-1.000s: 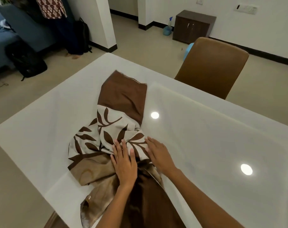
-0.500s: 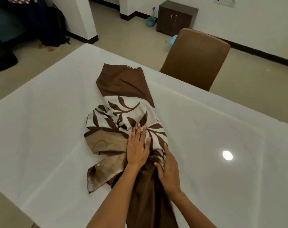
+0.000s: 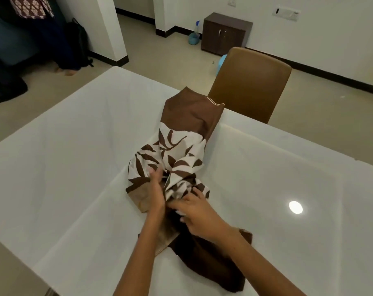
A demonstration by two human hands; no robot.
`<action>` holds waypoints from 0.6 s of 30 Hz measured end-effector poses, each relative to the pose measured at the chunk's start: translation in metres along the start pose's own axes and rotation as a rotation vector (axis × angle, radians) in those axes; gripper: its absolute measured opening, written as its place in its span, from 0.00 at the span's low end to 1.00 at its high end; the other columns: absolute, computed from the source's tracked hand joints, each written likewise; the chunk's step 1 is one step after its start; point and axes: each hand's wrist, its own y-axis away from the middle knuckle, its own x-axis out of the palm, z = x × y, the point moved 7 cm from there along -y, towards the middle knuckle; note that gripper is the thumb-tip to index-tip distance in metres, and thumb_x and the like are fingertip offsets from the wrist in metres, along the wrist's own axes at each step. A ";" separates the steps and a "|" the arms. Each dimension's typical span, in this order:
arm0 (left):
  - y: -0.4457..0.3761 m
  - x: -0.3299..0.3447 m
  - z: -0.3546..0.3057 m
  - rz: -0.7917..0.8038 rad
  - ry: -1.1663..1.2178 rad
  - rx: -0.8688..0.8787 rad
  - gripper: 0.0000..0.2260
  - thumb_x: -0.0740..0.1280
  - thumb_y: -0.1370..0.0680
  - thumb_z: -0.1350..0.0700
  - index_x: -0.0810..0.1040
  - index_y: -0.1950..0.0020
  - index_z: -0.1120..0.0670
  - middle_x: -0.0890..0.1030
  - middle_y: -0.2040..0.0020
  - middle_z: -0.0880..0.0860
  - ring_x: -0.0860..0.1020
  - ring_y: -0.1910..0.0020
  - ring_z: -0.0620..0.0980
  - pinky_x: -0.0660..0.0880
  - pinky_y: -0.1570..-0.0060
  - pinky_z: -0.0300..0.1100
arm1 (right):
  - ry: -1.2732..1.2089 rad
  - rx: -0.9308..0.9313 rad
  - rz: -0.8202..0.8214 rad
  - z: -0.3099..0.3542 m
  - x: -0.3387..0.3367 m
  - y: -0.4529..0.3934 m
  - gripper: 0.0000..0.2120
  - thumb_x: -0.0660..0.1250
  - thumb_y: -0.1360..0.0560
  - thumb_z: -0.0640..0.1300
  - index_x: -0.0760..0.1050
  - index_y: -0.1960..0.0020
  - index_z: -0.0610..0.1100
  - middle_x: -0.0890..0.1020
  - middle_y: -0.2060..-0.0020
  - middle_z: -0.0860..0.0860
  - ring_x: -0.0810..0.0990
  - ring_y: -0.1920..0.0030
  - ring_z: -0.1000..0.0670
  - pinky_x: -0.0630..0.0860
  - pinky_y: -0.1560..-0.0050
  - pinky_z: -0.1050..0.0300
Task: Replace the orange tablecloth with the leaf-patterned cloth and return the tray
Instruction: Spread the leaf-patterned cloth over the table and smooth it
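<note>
The leaf-patterned cloth [image 3: 177, 154], cream with brown leaves and plain brown ends, lies bunched in a long heap on the glossy white table [image 3: 74, 159]. My left hand [image 3: 156, 189] presses edge-on into the folds at the heap's middle, fingers closed on fabric. My right hand [image 3: 197, 212] grips a gathered fold of the same cloth just to the right. The near brown end of the cloth spreads toward me under my forearms. No orange tablecloth and no tray are in view.
A brown chair [image 3: 251, 84] stands at the table's far side. Beyond it are a dark small cabinet [image 3: 226, 36] and a blue spray bottle [image 3: 194, 37] by the wall. A person's legs [image 3: 59, 48] and a black bag [image 3: 79, 45] are at the far left.
Both hands went from lying flat on the cloth to gripping its folds. The cloth has bunched up and its far end sits closer to the chair. The camera view shifted.
</note>
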 end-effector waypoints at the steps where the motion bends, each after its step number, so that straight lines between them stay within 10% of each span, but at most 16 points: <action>1: -0.007 -0.020 -0.002 -0.012 0.052 -0.065 0.24 0.49 0.20 0.40 0.71 0.32 0.51 0.78 0.39 0.51 0.79 0.47 0.42 0.76 0.49 0.37 | -0.004 -0.057 0.146 0.006 0.006 0.000 0.13 0.65 0.26 0.42 0.78 0.42 0.47 0.80 0.42 0.52 0.70 0.36 0.54 0.44 0.29 0.60; 3: -0.021 -0.057 -0.001 -0.082 0.025 -0.062 0.28 0.51 0.23 0.35 0.70 0.30 0.49 0.75 0.34 0.53 0.74 0.38 0.49 0.71 0.38 0.45 | -0.181 -0.040 0.108 0.006 0.002 0.008 0.11 0.68 0.26 0.47 0.80 0.45 0.48 0.82 0.47 0.54 0.75 0.44 0.58 0.52 0.32 0.69; 8: -0.005 -0.009 -0.003 0.132 -0.532 0.229 0.37 0.54 0.28 0.28 0.55 0.24 0.44 0.55 0.24 0.45 0.52 0.25 0.48 0.53 0.29 0.53 | -0.520 0.644 -0.664 -0.065 -0.025 0.044 0.07 0.67 0.24 0.44 0.78 0.46 0.48 0.82 0.49 0.54 0.79 0.49 0.57 0.76 0.44 0.59; 13: -0.023 0.010 0.024 0.178 -0.889 0.299 0.35 0.34 0.26 0.32 0.45 0.23 0.47 0.46 0.22 0.49 0.40 0.25 0.47 0.40 0.27 0.50 | -0.645 0.869 -0.488 -0.106 -0.004 0.034 0.18 0.61 0.21 0.41 0.67 0.32 0.42 0.76 0.37 0.45 0.76 0.39 0.47 0.73 0.39 0.56; 18: -0.075 -0.029 0.046 0.114 -1.029 0.126 0.28 0.42 0.19 0.41 0.45 0.22 0.51 0.46 0.22 0.53 0.44 0.23 0.50 0.43 0.26 0.51 | -0.688 0.929 -0.504 -0.113 0.007 0.021 0.17 0.62 0.24 0.34 0.71 0.36 0.42 0.80 0.44 0.45 0.79 0.44 0.46 0.76 0.41 0.53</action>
